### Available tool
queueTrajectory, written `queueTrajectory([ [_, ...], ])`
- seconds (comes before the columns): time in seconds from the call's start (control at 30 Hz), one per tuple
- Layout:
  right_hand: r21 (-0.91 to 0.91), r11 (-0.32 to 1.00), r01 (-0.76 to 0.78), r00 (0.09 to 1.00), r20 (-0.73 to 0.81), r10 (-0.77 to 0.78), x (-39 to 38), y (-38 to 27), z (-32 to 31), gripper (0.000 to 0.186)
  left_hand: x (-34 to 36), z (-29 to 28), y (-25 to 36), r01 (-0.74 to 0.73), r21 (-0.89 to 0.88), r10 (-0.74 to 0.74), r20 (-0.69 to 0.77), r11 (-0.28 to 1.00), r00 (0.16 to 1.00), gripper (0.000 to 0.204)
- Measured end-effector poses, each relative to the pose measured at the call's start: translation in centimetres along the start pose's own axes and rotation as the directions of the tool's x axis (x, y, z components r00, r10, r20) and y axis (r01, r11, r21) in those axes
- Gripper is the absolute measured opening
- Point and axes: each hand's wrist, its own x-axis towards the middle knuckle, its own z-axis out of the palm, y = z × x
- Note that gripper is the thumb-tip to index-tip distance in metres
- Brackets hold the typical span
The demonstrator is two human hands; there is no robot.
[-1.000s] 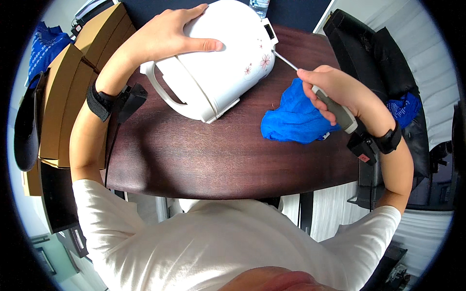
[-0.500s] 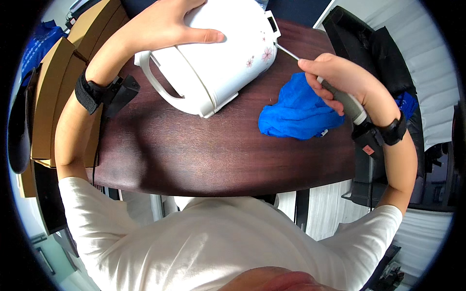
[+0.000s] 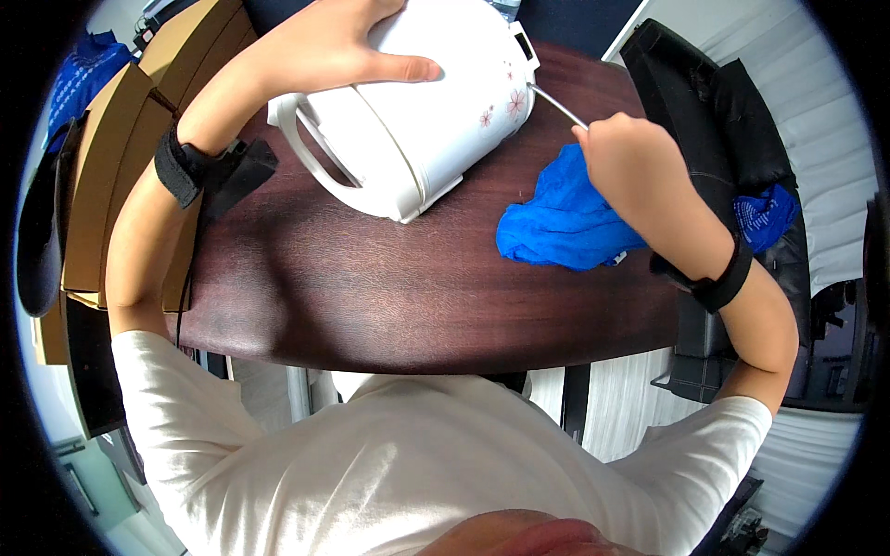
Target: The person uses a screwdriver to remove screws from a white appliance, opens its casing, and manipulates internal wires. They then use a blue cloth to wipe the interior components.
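Observation:
A white electric thermo pot (image 3: pixel 436 125) with pink flower prints lies on its side across the far part of the table, its curved handle (image 3: pixel 320 176) toward the left. My left hand (image 3: pixel 357 51) grips the body from above, thumb stretched along it; the other fingers are mostly cut off by the top edge. My right hand (image 3: pixel 635 153) is closed around a screwdriver (image 3: pixel 561 105), whose metal shaft points up-left and meets the pot's base end. The fist hides the screwdriver's handle. Just below the shaft lies a crumpled blue cloth (image 3: pixel 565 222).
The dark brown wooden table (image 3: pixel 417 296) spans the middle, its curved front edge near my body. Cardboard boxes (image 3: pixel 107 185) stand at the left. A black sofa (image 3: pixel 732 120) is on the right, with a patterned blue cloth (image 3: pixel 767 219) on it.
My right hand has rolled over, so its back now faces up and the screwdriver's grey handle is covered. The shaft's tip stays at the pot's base. My left hand keeps its hold.

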Motion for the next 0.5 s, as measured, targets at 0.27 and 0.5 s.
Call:
queueTrajectory([
  [0.27, 0.420, 0.577, -0.701, 0.628, 0.746, 0.220, 1.9, -0.1, -3.6, 0.050, -0.5, 0.1, 0.1, 0.014, -0.011, -0.014, 0.000, 1.000, 1.000, 0.096],
  [0.5, 0.645, 0.292, -0.706, 0.689, 0.721, 0.073, 1.7, 0.2, -3.6, 0.051, -1.0, -0.2, 0.8, -0.052, 0.007, 0.053, -0.032, 0.999, 0.998, 0.096],
])
